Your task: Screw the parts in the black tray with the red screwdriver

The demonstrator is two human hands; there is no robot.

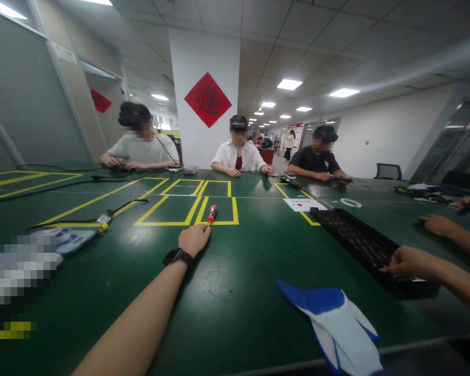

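Note:
My left hand [194,240], with a dark watch at the wrist, is closed around the metal shaft of a screwdriver [212,213]. Its red and black handle points away from me, over the yellow tape marks. On the right, my right hand [409,263] reaches to the near end of a long black tray [347,235]. Those fingers are pinched together, and whatever they hold is too small to make out. Rows of small light marks or parts show in the tray. A blue and white work glove [337,324] lies on the table between my arms.
Yellow tape outlines [186,224] mark the green table [235,324]. A white paper [303,204] and a roll of tape [351,202] lie beyond the tray. Cables [129,203] run at left. Another person's hand [441,225] rests at right; several people sit opposite.

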